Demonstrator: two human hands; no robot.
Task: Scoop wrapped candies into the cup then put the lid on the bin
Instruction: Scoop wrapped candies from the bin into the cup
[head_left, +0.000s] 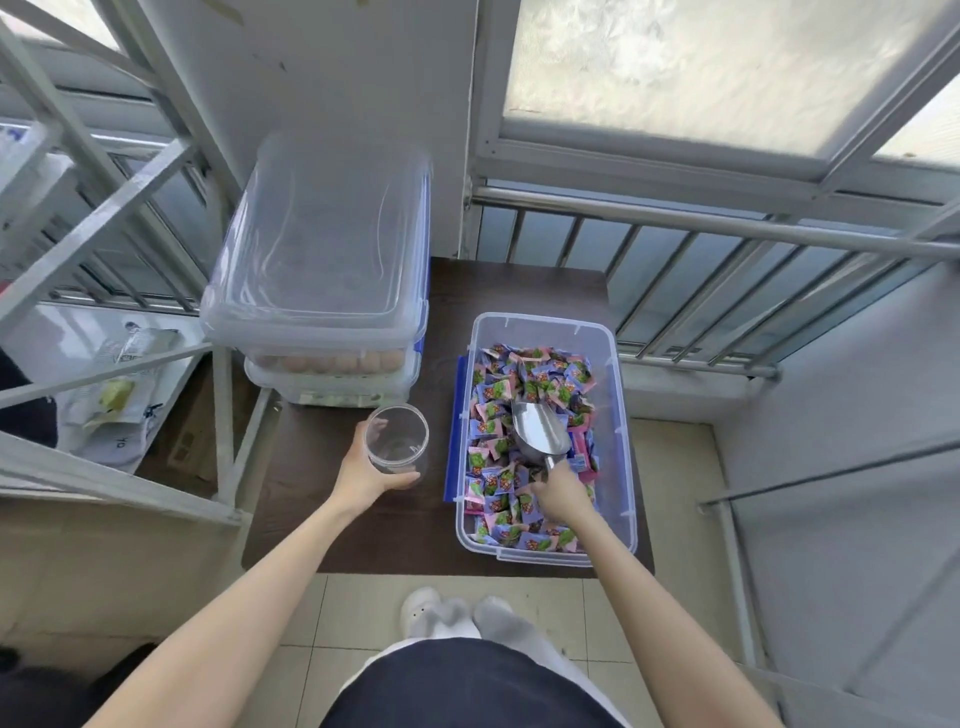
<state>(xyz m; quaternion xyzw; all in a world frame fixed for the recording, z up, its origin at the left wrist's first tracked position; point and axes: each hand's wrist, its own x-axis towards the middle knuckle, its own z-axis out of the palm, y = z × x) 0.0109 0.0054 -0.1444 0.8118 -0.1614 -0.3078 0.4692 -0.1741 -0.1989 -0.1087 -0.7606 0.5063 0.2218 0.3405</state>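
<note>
A clear plastic bin (621, 415) stands on the right side of a dark brown table (405, 535), filled with pink, blue and green wrapped candies (498, 483). My right hand (561, 496) grips the handle of a metal scoop (540, 431) whose empty bowl rests on the candies. My left hand (363, 470) holds a clear, empty plastic cup (397, 439) just left of the bin. The transparent lid (322, 244) with blue clips lies on top of the stacked containers at the back left.
Two stacked clear containers (332, 374) stand behind the cup, the upper one holding round brownish items. A metal rack (104, 249) rises on the left, railings and a frosted window at the back right. My feet (457, 618) are on the tiled floor.
</note>
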